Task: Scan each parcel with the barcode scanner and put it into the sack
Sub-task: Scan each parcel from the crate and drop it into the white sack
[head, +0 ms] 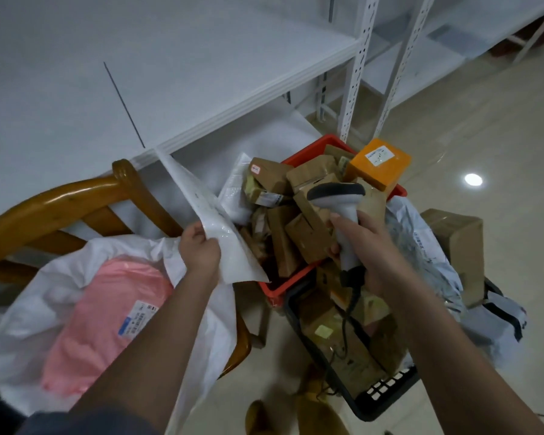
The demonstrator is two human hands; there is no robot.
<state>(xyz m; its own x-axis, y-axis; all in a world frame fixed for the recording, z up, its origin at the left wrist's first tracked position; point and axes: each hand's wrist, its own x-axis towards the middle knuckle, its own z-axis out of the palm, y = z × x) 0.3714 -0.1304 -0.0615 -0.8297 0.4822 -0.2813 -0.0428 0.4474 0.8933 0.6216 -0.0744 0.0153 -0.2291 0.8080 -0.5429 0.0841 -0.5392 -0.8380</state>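
My left hand (199,250) grips a flat white mailer parcel (208,215), held on edge above the rim of the white sack (25,334). A pink parcel (107,321) with a printed label lies inside the sack. My right hand (369,246) grips the handle of the grey barcode scanner (339,199), whose head points left toward the mailer. Behind the scanner a red basket (308,152) holds several brown cardboard parcels (299,237) and a white bubble mailer (236,189). An orange box (379,163) sits on the pile's far right.
A black basket (377,400) with more brown parcels stands below the red one. The sack hangs on a wooden chair (54,199). White metal shelving (355,73) stands behind. Grey poly bags (421,246) and a cardboard box (462,240) lie at the right on the tiled floor.
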